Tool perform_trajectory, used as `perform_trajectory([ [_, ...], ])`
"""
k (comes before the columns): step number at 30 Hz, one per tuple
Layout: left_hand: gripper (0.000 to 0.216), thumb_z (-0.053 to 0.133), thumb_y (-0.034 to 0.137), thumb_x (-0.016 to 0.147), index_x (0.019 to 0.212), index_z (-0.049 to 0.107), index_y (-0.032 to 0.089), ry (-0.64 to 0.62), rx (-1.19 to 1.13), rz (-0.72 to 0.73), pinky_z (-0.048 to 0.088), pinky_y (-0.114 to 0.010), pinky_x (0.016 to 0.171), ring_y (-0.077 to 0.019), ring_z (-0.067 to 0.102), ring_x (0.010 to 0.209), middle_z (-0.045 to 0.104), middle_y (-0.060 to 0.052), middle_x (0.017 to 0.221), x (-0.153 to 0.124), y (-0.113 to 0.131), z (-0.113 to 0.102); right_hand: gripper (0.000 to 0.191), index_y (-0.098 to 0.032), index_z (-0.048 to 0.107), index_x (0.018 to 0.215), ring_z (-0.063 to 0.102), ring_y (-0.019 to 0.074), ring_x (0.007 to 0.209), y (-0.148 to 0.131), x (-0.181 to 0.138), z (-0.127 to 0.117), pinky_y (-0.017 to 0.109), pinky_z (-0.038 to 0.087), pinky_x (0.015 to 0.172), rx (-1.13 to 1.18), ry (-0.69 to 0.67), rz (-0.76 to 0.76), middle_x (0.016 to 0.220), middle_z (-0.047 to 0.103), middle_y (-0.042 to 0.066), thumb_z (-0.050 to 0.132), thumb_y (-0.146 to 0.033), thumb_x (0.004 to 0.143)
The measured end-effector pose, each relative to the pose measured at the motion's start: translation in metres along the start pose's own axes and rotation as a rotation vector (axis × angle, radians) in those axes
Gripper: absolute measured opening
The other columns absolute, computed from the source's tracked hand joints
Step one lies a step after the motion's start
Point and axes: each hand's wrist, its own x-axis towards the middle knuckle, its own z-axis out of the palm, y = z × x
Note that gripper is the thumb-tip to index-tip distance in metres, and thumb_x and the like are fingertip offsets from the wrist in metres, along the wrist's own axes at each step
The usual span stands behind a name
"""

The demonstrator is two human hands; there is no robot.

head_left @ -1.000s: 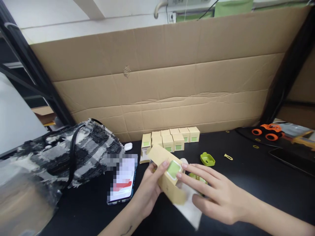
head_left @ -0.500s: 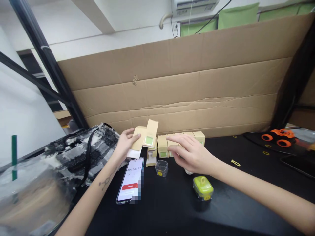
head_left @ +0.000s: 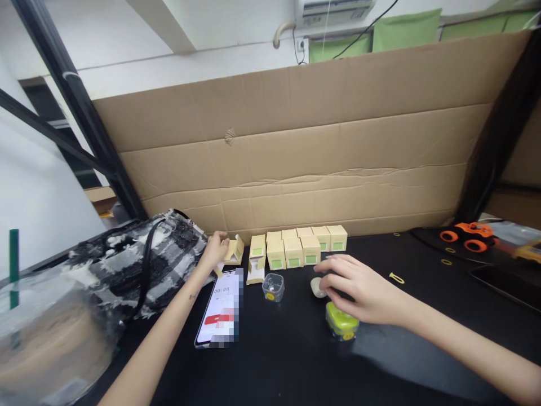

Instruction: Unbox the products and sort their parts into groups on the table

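My left hand (head_left: 214,251) is at the left of the table, its fingers closed at the edge of an opened small cardboard box (head_left: 235,252); part of the grip is hidden. My right hand (head_left: 359,288) is open, fingers slightly bent and apart, its fingertips beside a small whitish rounded object (head_left: 316,287). Partly under that hand sits a clear container with a green lid (head_left: 343,322). An open clear container (head_left: 273,288) with a yellow sticker stands further left. Between it and my left hand, another opened box (head_left: 256,260) stands with its front flap down.
Several closed small boxes (head_left: 293,252) stand in rows before the cardboard panel (head_left: 296,146). A phone (head_left: 220,310) showing a timer lies at the left, beside a black-and-white bag (head_left: 169,265). Yellow rings (head_left: 446,262) and an orange toy car (head_left: 468,237) are at the right.
My left hand has lowered the opened box it held to the table beside the bag. My right hand has moved right and down, toward the whitish object and the green-lidded container.
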Motion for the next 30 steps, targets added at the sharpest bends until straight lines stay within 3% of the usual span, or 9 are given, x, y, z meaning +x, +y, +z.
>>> perform_trajectory([
  [2, 0.033, 0.055, 0.031, 0.088, 0.118, 0.053, 0.017, 0.023, 0.032, 0.086, 0.050, -0.044, 0.084, -0.0223, 0.059, 0.101, 0.056, -0.009, 0.120, -0.006, 0.010, -0.001, 0.015, -0.020, 0.060, 0.095, 0.059, 0.0188, 0.090, 0.000, -0.006, -0.006, 0.035, 0.047, 0.082, 0.123, -0.165, 0.079, 0.099, 0.061, 0.006, 0.054, -0.017, 0.082],
  [7, 0.025, 0.049, 0.028, 0.089, 0.111, 0.055, 0.017, -0.032, 0.014, 0.368, 0.035, -0.047, 0.101, -0.0265, 0.047, 0.116, 0.055, -0.011, 0.118, -0.067, 0.062, 0.008, 0.057, -0.018, 0.059, 0.110, 0.061, 0.0251, 0.087, -0.001, -0.018, -0.013, 0.036, 0.049, 0.076, 0.205, -0.450, 0.249, 0.098, 0.061, 0.007, 0.079, -0.033, 0.059],
  [10, 0.022, 0.053, 0.035, 0.086, 0.104, 0.060, 0.023, -0.260, -0.038, 0.576, 0.043, -0.034, 0.094, -0.0220, 0.056, 0.105, 0.061, -0.006, 0.108, -0.124, 0.090, 0.021, 0.048, -0.018, 0.060, 0.107, 0.062, 0.0234, 0.085, -0.003, -0.019, -0.009, 0.034, 0.049, 0.075, 0.264, -0.438, 0.316, 0.096, 0.063, 0.005, 0.077, -0.024, 0.063],
  [13, 0.062, 0.068, 0.049, 0.072, 0.124, 0.049, 0.021, -0.527, -0.136, 0.767, 0.037, -0.038, 0.102, -0.0278, 0.046, 0.121, 0.053, -0.011, 0.126, -0.167, 0.099, 0.033, 0.051, -0.019, 0.058, 0.107, 0.061, 0.0215, 0.091, -0.009, -0.016, -0.001, 0.031, 0.049, 0.079, 0.464, -0.303, 0.401, 0.100, 0.064, 0.005, 0.079, -0.029, 0.062],
  [16, 0.082, 0.072, 0.050, 0.067, 0.135, 0.034, 0.022, -0.672, -0.271, 0.617, 0.036, -0.040, 0.104, -0.0279, 0.045, 0.123, 0.047, -0.012, 0.134, -0.183, 0.093, 0.040, 0.051, -0.021, 0.055, 0.112, 0.060, 0.0204, 0.097, -0.016, -0.014, 0.009, 0.032, 0.048, 0.084, 0.653, -0.146, 0.448, 0.107, 0.063, 0.005, 0.076, -0.030, 0.067],
  [19, 0.073, 0.072, 0.045, 0.070, 0.132, 0.037, 0.028, -0.736, -0.355, 0.442, 0.039, -0.041, 0.102, -0.0260, 0.049, 0.118, 0.048, -0.008, 0.133, -0.182, 0.084, 0.041, 0.050, -0.022, 0.051, 0.117, 0.059, 0.0196, 0.097, -0.018, -0.017, 0.019, 0.033, 0.048, 0.086, 0.818, -0.117, 0.425, 0.109, 0.060, 0.005, 0.072, -0.029, 0.072],
  [22, 0.079, 0.076, 0.042, 0.065, 0.133, 0.037, 0.030, -0.760, -0.378, 0.422, 0.036, -0.041, 0.104, -0.0274, 0.044, 0.122, 0.045, -0.008, 0.134, -0.181, 0.077, 0.039, 0.057, -0.022, 0.043, 0.121, 0.059, 0.0197, 0.099, -0.015, -0.019, 0.026, 0.036, 0.048, 0.087, 1.080, -0.096, 0.420, 0.110, 0.058, 0.007, 0.071, -0.037, 0.074],
  [26, 0.060, 0.071, 0.036, 0.073, 0.126, 0.045, 0.027, -0.739, -0.368, 0.399, 0.036, -0.039, 0.101, -0.0259, 0.048, 0.116, 0.050, -0.007, 0.122, -0.184, 0.073, 0.037, 0.029, -0.019, 0.052, 0.095, 0.062, 0.0156, 0.087, -0.015, -0.017, 0.035, 0.034, 0.051, 0.079, 1.256, -0.049, 0.534, 0.100, 0.058, 0.005, 0.061, -0.043, 0.083],
  [30, 0.040, 0.067, 0.023, 0.071, 0.108, 0.052, 0.023, -0.719, -0.330, 0.332, 0.042, -0.034, 0.088, -0.0218, 0.056, 0.097, 0.058, -0.004, 0.105, -0.186, 0.079, 0.032, 0.029, -0.018, 0.052, 0.079, 0.058, 0.0209, 0.104, -0.029, -0.014, 0.042, 0.040, 0.047, 0.090, 1.209, 0.093, 0.574, 0.110, 0.058, 0.009, 0.058, -0.046, 0.085],
])
